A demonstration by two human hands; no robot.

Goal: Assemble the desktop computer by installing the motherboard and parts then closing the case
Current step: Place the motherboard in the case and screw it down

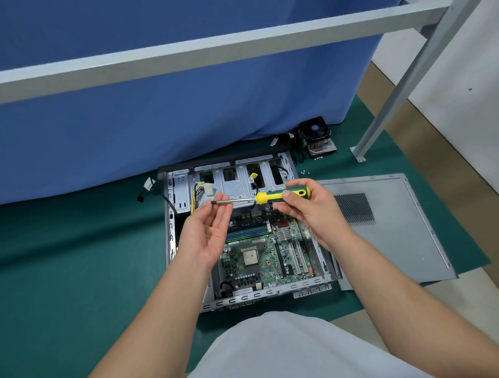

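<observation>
Motherboard: the green printed circuit board lies flat inside the grey steel desktop case, which rests open side up on the dark green mat; it looks seated, so the likely step is screwing it down.
Screwdriver: the green-and-yellow handled screwdriver is held level above the case, its bare metal shaft pointing to the person's left.
Right hand: the right hand is wrapped round the handle, thumb across its front, carrying the tool.
Left hand: the left hand is palm up, thumb and forefinger pinching the shaft tip, probably setting a screw on it; no screw is clear enough to confirm.
Board and grip: the board sits directly below both hands, apart from them and untouched.
Side panel: the flat grey perforated metal panel lies on the mat just right of the case, off until closing.
Cooler: the black fan-and-heatsink cooler stands behind the case, not yet fitted.
Loose screws: small silver screws lie near the case's far right corner.
</observation>
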